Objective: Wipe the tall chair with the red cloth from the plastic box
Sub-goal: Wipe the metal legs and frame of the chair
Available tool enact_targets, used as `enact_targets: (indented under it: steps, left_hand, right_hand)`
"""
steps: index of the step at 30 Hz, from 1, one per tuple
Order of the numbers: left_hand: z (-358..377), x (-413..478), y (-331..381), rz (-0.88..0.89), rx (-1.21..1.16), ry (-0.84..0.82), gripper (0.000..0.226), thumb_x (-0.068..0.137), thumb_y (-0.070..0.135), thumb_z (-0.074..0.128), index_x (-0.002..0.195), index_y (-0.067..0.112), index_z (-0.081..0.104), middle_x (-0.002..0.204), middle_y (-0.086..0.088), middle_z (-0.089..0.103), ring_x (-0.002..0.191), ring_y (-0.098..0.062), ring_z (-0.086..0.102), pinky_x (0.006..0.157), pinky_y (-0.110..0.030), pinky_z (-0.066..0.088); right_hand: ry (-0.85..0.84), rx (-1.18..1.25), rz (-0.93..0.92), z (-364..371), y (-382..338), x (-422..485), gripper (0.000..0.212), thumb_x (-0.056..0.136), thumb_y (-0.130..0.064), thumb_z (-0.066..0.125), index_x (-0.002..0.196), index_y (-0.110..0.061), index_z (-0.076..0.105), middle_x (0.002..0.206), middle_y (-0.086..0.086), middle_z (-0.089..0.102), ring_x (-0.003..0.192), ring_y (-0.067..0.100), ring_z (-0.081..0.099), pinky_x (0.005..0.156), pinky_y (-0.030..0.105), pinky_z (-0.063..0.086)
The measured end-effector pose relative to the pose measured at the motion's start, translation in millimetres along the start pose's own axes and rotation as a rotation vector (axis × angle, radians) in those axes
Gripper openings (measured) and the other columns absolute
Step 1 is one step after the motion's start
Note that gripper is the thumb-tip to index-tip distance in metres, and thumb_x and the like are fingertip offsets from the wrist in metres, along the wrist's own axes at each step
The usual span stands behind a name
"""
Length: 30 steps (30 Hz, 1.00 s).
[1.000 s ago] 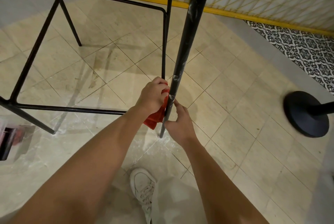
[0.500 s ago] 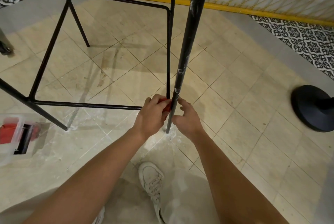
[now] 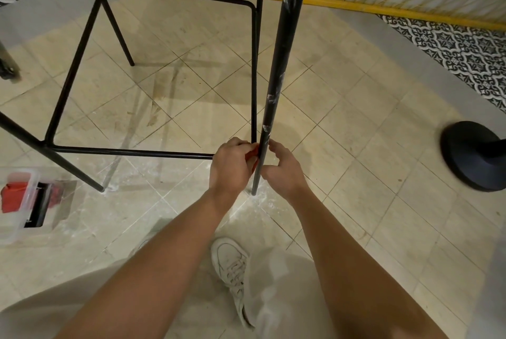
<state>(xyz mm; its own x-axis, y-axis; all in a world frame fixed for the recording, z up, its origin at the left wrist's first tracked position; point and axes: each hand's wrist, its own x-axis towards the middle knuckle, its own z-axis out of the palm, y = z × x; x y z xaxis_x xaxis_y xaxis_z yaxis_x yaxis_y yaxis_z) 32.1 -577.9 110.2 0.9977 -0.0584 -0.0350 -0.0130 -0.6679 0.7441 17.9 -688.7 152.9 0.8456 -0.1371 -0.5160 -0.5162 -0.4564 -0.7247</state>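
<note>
Gripping one red cloth [image 3: 255,153] in left hand [image 3: 231,167], right hand [image 3: 283,171] curled on one chair leg [image 3: 276,78]

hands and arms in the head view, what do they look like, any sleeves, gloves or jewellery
Both arms are bare from the near edge of the view down to the wrists: no sleeves show. The left hand and right hand are bare too, with no gloves. No watch, bracelet or ring can be seen on either. Nothing is marked or written on them.

Warm, dim light; soft floor shadows; edges bowed and blurred.
</note>
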Motion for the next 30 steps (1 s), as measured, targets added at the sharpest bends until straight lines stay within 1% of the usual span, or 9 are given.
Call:
enact_targets:
  steps: [4,6,9,11,13,16,21,27,30]
  left_hand:
    - [-1.9,-3.2,-3.7,-0.011,-0.036,-0.039,0.024,0.087,0.011,0.064,0.11,0.013,0.069,0.106,0.0,0.062,0.091,-0.019,0.062,0.07,-0.019,0.048]
    - [-0.2,-4.9,-5.0,-0.01,-0.045,-0.033,0.024,0.086,0.01,0.066,0.11,0.012,0.07,0.104,0.001,0.062,0.087,-0.022,0.063,0.064,-0.026,0.051]
    - [0.7,-1.8,-2.2,-0.015,-0.003,-0.016,0.019,0.084,0.013,0.068,0.103,0.013,0.073,0.103,-0.002,0.064,0.089,-0.02,0.062,0.071,-0.032,0.053]
    - [-0.3,1.2,-0.6,-0.021,-0.001,-0.025,0.018,0.083,0.014,0.069,0.1,0.013,0.075,0.102,-0.003,0.066,0.089,-0.018,0.063,0.075,-0.022,0.048]
    - [-3.5,4.0,-0.4,-0.046,-0.035,-0.037,0.019,0.081,0.012,0.071,0.1,0.013,0.075,0.101,-0.005,0.067,0.089,-0.017,0.063,0.071,-0.005,0.039]
    - [-4.1,8.4,0.4,-0.108,-0.107,-0.018,0.018,0.081,0.011,0.07,0.098,0.012,0.075,0.099,-0.007,0.068,0.084,-0.015,0.061,0.065,0.002,0.035]
    - [-1.0,17.8,0.3,-0.201,-0.035,0.06,0.02,0.089,0.022,0.062,0.106,0.022,0.073,0.103,-0.002,0.068,0.088,-0.015,0.06,0.074,-0.013,0.038]
    - [2.7,-17.6,-15.8,0.128,0.078,0.027,0.022,0.091,0.015,0.06,0.11,0.015,0.07,0.112,-0.005,0.065,0.095,-0.025,0.061,0.079,-0.035,0.055]
    - [-6.6,-20.1,-19.9,0.142,0.09,0.098,0.021,0.086,0.008,0.065,0.105,0.011,0.073,0.114,-0.01,0.067,0.096,-0.028,0.063,0.083,-0.031,0.053]
  right_hand:
    - [0.005,0.0,0.001,-1.3,0.8,-0.7,0.072,0.08,-0.002,0.054,0.144,-0.026,0.034,0.145,-0.001,0.038,0.136,0.018,0.033,0.107,0.038,0.038]
    - [0.005,-0.002,0.001,-2.7,1.9,-0.7,0.072,0.08,-0.001,0.053,0.144,-0.026,0.033,0.146,-0.001,0.038,0.136,0.018,0.033,0.106,0.034,0.038]
    - [0.004,-0.006,0.003,-2.9,3.9,0.6,0.073,0.08,0.0,0.053,0.145,-0.025,0.033,0.146,0.0,0.038,0.136,0.018,0.033,0.102,0.03,0.038]
    - [0.008,-0.001,0.009,-1.4,5.1,1.0,0.072,0.08,0.0,0.053,0.144,-0.025,0.033,0.146,0.0,0.038,0.136,0.019,0.033,0.105,0.033,0.038]
    - [0.007,-0.002,0.007,0.6,4.5,1.5,0.071,0.08,-0.001,0.054,0.144,-0.024,0.034,0.146,0.001,0.038,0.137,0.019,0.032,0.109,0.037,0.036]
    - [0.005,-0.018,0.003,1.9,2.6,2.3,0.068,0.081,-0.002,0.055,0.143,-0.022,0.035,0.146,0.001,0.038,0.138,0.018,0.03,0.108,0.034,0.031]
    - [0.011,-0.028,0.008,1.7,2.4,1.0,0.069,0.081,-0.007,0.059,0.143,-0.024,0.035,0.146,0.001,0.039,0.137,0.019,0.032,0.11,0.04,0.034]
    - [-0.002,-0.028,0.001,0.8,2.6,1.2,0.069,0.081,-0.003,0.054,0.144,-0.023,0.034,0.145,0.001,0.039,0.136,0.019,0.033,0.107,0.039,0.038]
    - [-0.009,-0.023,-0.008,0.7,2.7,-1.7,0.069,0.081,-0.002,0.054,0.144,-0.024,0.034,0.145,0.0,0.038,0.136,0.018,0.032,0.095,0.028,0.04]
